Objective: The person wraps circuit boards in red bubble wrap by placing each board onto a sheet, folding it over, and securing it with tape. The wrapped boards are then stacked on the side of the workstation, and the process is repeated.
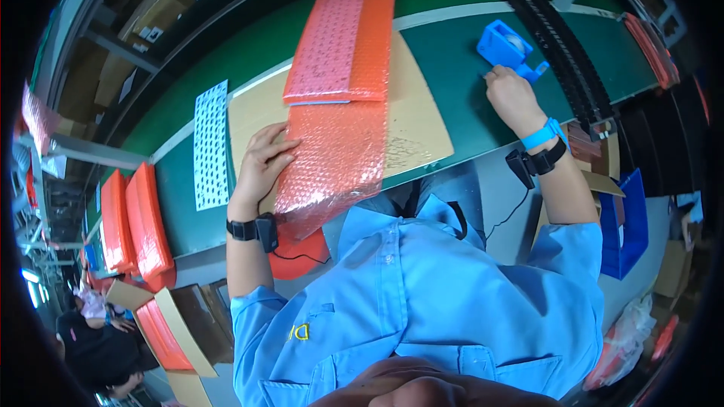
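Observation:
A red bubble-wrap sheet (332, 158) hangs toward me over the bench edge. Its far part is folded around a flat item, whose pale edge peeks out at the fold, with a pink patterned area (324, 45) on top. My left hand (264, 160) lies on the sheet's left edge, fingers stretched out and slightly apart. To the right, my right hand (514, 99) is at a blue tape dispenser (507, 47), its fingers bent together near the dispenser's front. Whatever those fingertips pinch, if anything, is too small to make out.
Beneath the wrap lies a cardboard sheet (426, 124) on the green bench (452, 68). A white dotted sheet (211, 147) is left, beyond it red wrapped packs (147, 218). Black strips (562, 53) lie right. Open cartons (181, 332) and a blue bin (630, 226) stand below.

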The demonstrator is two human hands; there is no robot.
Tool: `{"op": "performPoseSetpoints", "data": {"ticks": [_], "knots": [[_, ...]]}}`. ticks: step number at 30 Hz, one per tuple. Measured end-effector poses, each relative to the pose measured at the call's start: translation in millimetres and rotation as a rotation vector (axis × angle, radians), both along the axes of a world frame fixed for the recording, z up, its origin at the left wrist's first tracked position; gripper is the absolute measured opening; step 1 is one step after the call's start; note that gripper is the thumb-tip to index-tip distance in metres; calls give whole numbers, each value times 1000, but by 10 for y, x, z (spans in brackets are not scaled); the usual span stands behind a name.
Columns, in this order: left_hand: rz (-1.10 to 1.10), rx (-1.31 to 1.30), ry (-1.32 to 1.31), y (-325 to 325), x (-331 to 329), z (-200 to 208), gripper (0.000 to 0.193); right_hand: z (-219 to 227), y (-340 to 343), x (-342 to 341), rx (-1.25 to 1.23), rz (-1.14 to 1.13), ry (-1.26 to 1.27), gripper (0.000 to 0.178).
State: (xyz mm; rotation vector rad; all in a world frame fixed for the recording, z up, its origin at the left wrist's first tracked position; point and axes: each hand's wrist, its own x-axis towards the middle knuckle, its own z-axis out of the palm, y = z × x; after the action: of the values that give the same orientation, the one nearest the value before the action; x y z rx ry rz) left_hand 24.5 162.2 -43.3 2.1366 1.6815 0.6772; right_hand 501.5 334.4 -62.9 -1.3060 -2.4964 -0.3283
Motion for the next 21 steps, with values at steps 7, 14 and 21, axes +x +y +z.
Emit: {"op": "performPoseSetpoints", "data": {"ticks": [7, 14, 21], "knots": [[69, 30, -28, -159, -78, 72, 63, -7, 27, -371, 92, -194, 17, 6], [44, 21, -1, -273, -346, -4, 76, 612, -670, -1748, -320, 297, 305, 16], [-34, -17, 43, -281, -397, 26, 98, 443, -1230, -3030, -337, 688, 24, 16]]}}
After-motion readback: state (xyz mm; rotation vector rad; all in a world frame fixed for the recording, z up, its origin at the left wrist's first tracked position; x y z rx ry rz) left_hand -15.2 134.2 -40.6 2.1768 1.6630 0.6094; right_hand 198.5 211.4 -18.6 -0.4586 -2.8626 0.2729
